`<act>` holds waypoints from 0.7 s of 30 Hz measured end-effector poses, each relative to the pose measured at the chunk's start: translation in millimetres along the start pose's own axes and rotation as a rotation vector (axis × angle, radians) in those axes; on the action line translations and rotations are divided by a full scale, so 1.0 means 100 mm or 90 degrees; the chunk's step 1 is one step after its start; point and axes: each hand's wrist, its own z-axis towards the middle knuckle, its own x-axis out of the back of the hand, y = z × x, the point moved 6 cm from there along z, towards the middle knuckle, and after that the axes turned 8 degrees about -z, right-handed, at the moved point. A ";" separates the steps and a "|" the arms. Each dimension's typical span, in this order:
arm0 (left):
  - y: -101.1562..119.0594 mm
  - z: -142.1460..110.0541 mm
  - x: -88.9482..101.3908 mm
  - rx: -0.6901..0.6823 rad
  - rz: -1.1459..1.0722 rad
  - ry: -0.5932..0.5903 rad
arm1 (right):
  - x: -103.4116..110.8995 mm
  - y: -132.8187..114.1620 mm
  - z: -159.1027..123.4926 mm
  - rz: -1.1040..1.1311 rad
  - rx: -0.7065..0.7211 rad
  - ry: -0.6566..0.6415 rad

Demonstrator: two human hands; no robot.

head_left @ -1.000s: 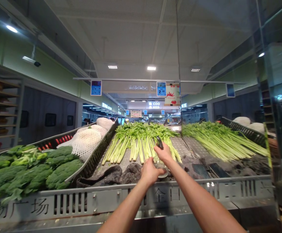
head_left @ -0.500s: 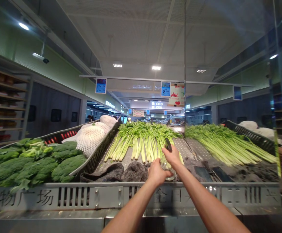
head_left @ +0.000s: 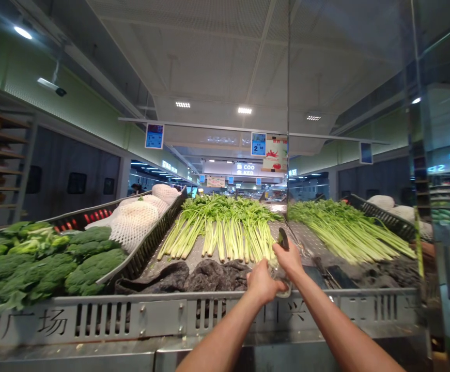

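Observation:
My left hand (head_left: 264,283) and my right hand (head_left: 289,257) are close together over the front edge of the stand, both closed on a clear bottle (head_left: 285,294) with a black top (head_left: 283,238). The right hand grips near the black top, which sticks up above its fingers. The left hand is lower, at the clear body; much of the bottle is hidden by my hands. Just beyond lie rows of celery (head_left: 222,232), pale stalk ends towards me. A crumpled dark grey cloth (head_left: 207,277) runs along the front, left of my hands.
Broccoli (head_left: 93,266) and netted white produce (head_left: 137,219) sit at left, behind a black crate wall (head_left: 151,245). A slotted grey rail (head_left: 163,315) edges the stand. At right, a mirror (head_left: 337,181) reflects the celery. Price signs (head_left: 258,143) hang overhead.
The view has turned slightly right, so the stand and signs shift left. Both hands, still on the bottle, have moved right relative to the celery.

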 end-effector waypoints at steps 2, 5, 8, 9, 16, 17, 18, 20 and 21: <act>0.03 0.00 -0.05 0.001 0.004 -0.009 | 0.03 0.04 0.01 -0.007 -0.004 0.002; 0.06 0.01 -0.11 -0.003 0.003 -0.020 | 0.08 0.08 0.04 -0.005 0.000 0.010; 0.08 0.02 -0.15 -0.007 0.002 -0.023 | 0.10 0.10 0.05 -0.003 0.005 0.012; 0.09 0.02 -0.16 -0.009 0.003 -0.023 | 0.11 0.11 0.05 -0.002 0.007 0.013; -0.09 0.07 -0.20 -0.010 0.016 -0.032 | -0.04 0.13 -0.07 -0.010 0.061 0.012; -0.14 0.08 -0.21 -0.010 0.012 -0.031 | -0.08 0.13 -0.09 -0.016 0.071 0.006; -0.18 0.09 -0.21 -0.012 0.002 -0.030 | -0.13 0.14 -0.10 -0.018 0.079 0.001; -0.27 0.12 -0.22 -0.024 -0.042 -0.035 | -0.20 0.16 -0.11 -0.011 0.085 -0.008; -0.30 0.13 -0.23 -0.032 -0.077 -0.042 | -0.22 0.17 -0.11 -0.005 0.084 -0.012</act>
